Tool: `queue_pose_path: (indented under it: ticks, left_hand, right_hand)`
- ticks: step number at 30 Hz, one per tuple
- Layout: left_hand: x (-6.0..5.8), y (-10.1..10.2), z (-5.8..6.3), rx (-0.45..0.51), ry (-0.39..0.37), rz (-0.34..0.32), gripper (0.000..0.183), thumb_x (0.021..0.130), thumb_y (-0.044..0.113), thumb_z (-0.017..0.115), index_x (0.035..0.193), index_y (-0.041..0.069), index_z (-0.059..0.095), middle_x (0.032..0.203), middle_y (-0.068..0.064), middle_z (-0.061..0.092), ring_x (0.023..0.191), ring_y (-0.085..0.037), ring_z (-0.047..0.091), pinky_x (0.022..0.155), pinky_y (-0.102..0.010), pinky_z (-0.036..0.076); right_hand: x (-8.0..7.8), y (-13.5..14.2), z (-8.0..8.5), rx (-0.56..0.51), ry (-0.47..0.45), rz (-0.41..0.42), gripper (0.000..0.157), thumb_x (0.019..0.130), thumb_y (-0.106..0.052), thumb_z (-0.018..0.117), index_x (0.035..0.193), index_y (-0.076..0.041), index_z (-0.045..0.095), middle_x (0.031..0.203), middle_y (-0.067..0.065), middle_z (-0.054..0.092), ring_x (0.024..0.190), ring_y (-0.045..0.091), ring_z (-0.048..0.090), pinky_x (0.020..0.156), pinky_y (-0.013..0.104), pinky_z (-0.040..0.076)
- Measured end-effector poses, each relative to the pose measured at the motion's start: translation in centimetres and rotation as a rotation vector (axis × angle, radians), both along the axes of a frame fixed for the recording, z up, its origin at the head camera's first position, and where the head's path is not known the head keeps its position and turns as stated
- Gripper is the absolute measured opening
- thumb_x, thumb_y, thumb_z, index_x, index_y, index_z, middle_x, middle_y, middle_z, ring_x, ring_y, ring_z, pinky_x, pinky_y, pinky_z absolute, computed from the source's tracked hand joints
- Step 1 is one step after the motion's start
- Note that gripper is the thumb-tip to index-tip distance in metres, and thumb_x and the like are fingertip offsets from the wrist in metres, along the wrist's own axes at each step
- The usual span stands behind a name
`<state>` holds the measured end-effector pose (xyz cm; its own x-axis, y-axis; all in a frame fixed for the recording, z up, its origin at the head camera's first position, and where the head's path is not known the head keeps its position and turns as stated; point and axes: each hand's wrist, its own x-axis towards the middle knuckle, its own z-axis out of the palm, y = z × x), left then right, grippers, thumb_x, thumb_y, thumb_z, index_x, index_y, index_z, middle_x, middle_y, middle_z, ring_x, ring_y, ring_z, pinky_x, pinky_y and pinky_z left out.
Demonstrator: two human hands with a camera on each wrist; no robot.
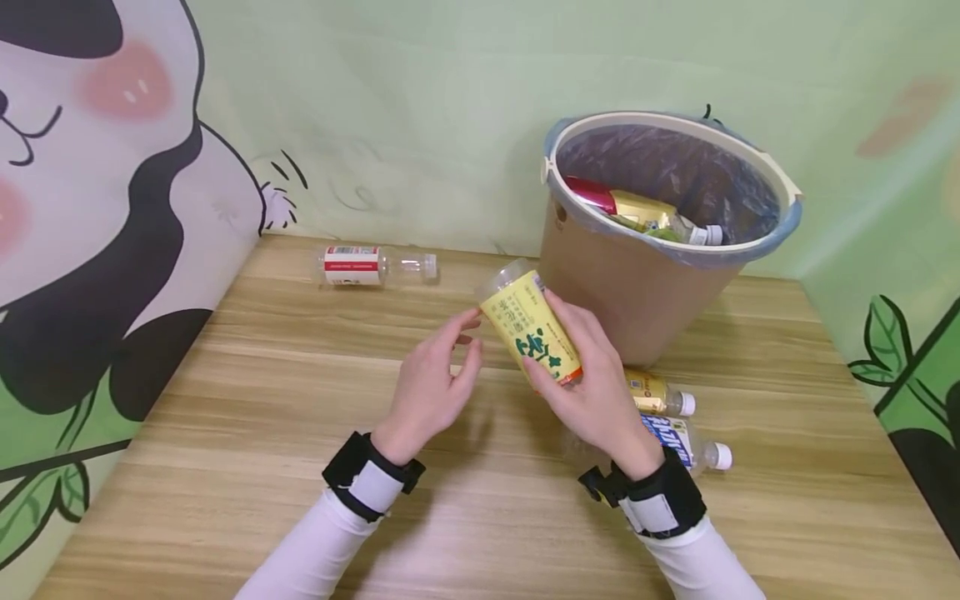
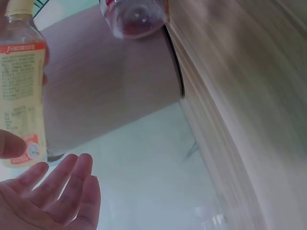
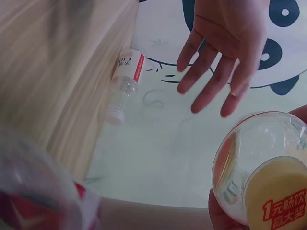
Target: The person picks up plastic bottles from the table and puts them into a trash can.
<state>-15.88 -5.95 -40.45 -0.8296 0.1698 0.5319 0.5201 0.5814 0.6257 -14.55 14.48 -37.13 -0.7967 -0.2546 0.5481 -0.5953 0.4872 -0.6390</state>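
Observation:
My right hand (image 1: 592,387) grips a plastic bottle with a yellow label (image 1: 531,329), tilted above the table with its base up and to the left. In the right wrist view its yellow cap (image 3: 280,196) with red lettering faces the camera. My left hand (image 1: 431,383) is beside the bottle's lower end, fingers spread and relaxed, holding nothing. In the left wrist view the left thumb (image 2: 10,144) overlaps the bottle; whether it touches, I cannot tell.
A brown bin (image 1: 615,292) with a plastic liner stands at the back right, with bottles (image 1: 645,208) inside. In front of it lie a gold-labelled bottle (image 1: 648,393) and a blue-and-white-labelled one (image 1: 667,433). A red-and-white-labelled bottle (image 1: 352,267) lies at the back left.

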Motion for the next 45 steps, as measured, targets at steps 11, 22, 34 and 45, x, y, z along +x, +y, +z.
queue_pose_path:
  ticks: [11, 22, 34, 45]
  left_hand:
    - [0.0, -0.8, 0.3, -0.101, 0.077, 0.028, 0.041, 0.092, 0.017, 0.052, 0.132, 0.005, 0.051, 0.123, -0.013, 0.061, 0.096, -0.025, 0.062, 0.074, -0.040, 0.054]
    - [-0.3, -0.8, 0.5, -0.187, 0.118, 0.016, 0.041, 0.090, 0.014, 0.054, 0.130, 0.006, 0.053, 0.124, -0.013, 0.059, 0.106, -0.028, 0.059, 0.085, -0.043, 0.052]
    - [-0.5, -0.8, 0.2, -0.312, 0.135, -0.008, 0.041, 0.087, 0.015, 0.056, 0.128, 0.007, 0.055, 0.128, -0.015, 0.056, 0.109, -0.032, 0.056, 0.083, -0.050, 0.050]
    - [-0.6, -0.7, 0.1, -0.311, 0.133, -0.026, 0.040, 0.087, 0.013, 0.058, 0.127, 0.008, 0.055, 0.129, -0.015, 0.054, 0.112, -0.032, 0.055, 0.086, -0.052, 0.049]
  right_hand:
    - [2.0, -0.1, 7.5, 0.040, 0.221, 0.048, 0.067, 0.073, -0.001, 0.073, 0.134, 0.005, 0.046, 0.123, 0.023, 0.050, 0.096, 0.024, 0.053, 0.067, 0.034, 0.050]
    - [-0.5, 2.9, 12.9, 0.024, 0.460, -0.041, 0.066, 0.075, -0.023, 0.067, 0.134, 0.000, 0.049, 0.127, 0.020, 0.052, 0.101, 0.026, 0.052, 0.071, 0.030, 0.046]
    - [-6.5, 7.9, 16.6, 0.267, 0.437, -0.192, 0.068, 0.079, -0.019, 0.070, 0.142, -0.013, 0.043, 0.117, 0.024, 0.051, 0.092, 0.029, 0.050, 0.065, 0.037, 0.040]
    - [-11.0, 11.2, 17.8, 0.471, 0.189, -0.250, 0.071, 0.084, -0.024, 0.067, 0.147, -0.016, 0.034, 0.132, 0.023, 0.043, 0.105, 0.035, 0.044, 0.075, 0.050, 0.042]
